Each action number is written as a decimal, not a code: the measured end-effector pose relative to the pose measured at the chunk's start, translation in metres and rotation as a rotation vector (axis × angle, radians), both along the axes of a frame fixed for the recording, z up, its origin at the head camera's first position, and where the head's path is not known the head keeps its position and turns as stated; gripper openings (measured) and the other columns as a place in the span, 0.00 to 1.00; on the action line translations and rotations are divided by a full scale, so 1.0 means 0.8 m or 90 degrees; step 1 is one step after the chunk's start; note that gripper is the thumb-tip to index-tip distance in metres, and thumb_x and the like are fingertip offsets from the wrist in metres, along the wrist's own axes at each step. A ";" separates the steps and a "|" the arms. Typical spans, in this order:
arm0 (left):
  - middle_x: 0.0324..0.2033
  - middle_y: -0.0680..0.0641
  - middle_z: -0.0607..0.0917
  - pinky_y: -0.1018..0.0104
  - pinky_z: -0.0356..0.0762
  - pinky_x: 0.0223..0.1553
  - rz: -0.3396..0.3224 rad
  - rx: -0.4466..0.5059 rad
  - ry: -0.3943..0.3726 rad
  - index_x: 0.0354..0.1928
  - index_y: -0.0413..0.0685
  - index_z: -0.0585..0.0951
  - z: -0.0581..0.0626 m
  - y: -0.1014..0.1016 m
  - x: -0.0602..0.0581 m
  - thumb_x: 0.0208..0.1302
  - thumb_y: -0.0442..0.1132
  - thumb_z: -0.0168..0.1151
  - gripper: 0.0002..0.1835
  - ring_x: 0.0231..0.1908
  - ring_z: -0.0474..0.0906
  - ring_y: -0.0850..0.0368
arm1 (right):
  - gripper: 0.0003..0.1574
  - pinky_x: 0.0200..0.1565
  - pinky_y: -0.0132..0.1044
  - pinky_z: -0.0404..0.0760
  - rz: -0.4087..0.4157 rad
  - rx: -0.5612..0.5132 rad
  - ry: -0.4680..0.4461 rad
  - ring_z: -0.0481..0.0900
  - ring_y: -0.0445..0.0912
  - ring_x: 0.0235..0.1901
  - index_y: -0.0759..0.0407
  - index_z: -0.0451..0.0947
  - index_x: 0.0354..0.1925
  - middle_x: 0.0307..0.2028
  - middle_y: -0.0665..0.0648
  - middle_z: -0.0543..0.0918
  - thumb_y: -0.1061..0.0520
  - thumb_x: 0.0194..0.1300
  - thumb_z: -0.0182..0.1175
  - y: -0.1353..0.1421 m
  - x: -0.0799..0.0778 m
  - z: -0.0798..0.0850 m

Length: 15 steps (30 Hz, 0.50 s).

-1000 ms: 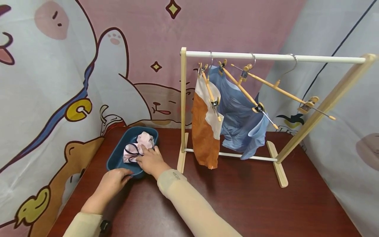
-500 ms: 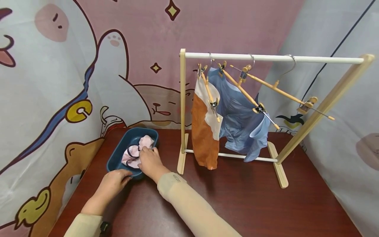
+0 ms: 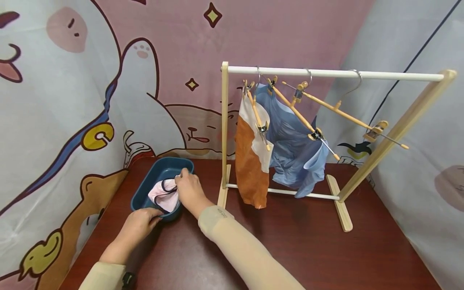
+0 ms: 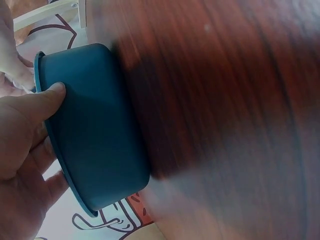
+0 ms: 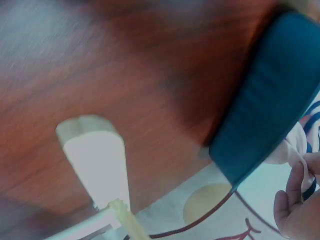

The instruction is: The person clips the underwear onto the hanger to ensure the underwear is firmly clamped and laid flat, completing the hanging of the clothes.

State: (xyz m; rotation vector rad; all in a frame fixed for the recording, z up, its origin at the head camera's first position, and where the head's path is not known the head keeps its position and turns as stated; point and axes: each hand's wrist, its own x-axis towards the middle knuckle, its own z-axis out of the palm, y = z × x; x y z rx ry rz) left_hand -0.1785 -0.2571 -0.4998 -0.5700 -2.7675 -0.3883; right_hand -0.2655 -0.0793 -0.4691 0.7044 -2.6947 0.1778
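Observation:
My left hand (image 3: pixel 135 226) grips the near rim of a dark teal plastic basin (image 3: pixel 145 188). In the left wrist view the thumb of this hand (image 4: pixel 20 135) lies on the basin's outer wall (image 4: pixel 95 125), the other fingers over the rim. Inside the basin is a crumpled pale pink garment (image 3: pixel 164 195) with dark trim. My right hand (image 3: pixel 191 192) pinches it at its right side, above the basin's right rim. From the right wrist, finger and thumb of the right hand (image 5: pixel 302 205) show closed on the pale cloth (image 5: pixel 285 152); its exact shape is hidden.
Right of the basin stands a wooden rack (image 3: pixel 224 133) with a white top bar (image 3: pixel 275 71). Orange-and-white shorts (image 3: pixel 250 165) and a blue garment (image 3: pixel 293 153) hang from clip hangers. A bare clip hanger (image 3: pixel 337 108) hangs at the right. Patterned cloth walls enclose the table.
My right hand has shifted from pressing on the pink garment to pinching it, then slightly up and right. The garment has been pulled and refolded within the basin. My left hand stays on the rim.

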 end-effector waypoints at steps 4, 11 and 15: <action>0.29 0.51 0.87 0.55 0.80 0.37 0.003 0.000 -0.006 0.31 0.51 0.86 0.001 0.000 0.000 0.49 0.34 0.71 0.06 0.32 0.84 0.54 | 0.11 0.39 0.37 0.78 -0.016 -0.062 0.002 0.82 0.45 0.36 0.50 0.80 0.42 0.38 0.49 0.84 0.59 0.64 0.54 0.014 -0.005 0.009; 0.28 0.51 0.87 0.55 0.79 0.35 -0.005 -0.003 0.012 0.30 0.50 0.86 0.002 0.001 0.001 0.48 0.34 0.71 0.06 0.31 0.84 0.53 | 0.08 0.43 0.36 0.80 -0.045 -0.356 -0.104 0.83 0.44 0.39 0.54 0.81 0.42 0.40 0.52 0.85 0.58 0.67 0.55 0.039 -0.009 0.044; 0.28 0.50 0.87 0.55 0.79 0.34 -0.002 -0.003 0.008 0.30 0.50 0.86 0.002 0.000 0.000 0.49 0.34 0.71 0.06 0.31 0.84 0.53 | 0.06 0.41 0.32 0.78 -0.029 -0.535 -0.150 0.80 0.44 0.37 0.57 0.82 0.39 0.38 0.54 0.86 0.62 0.63 0.59 0.054 -0.006 0.069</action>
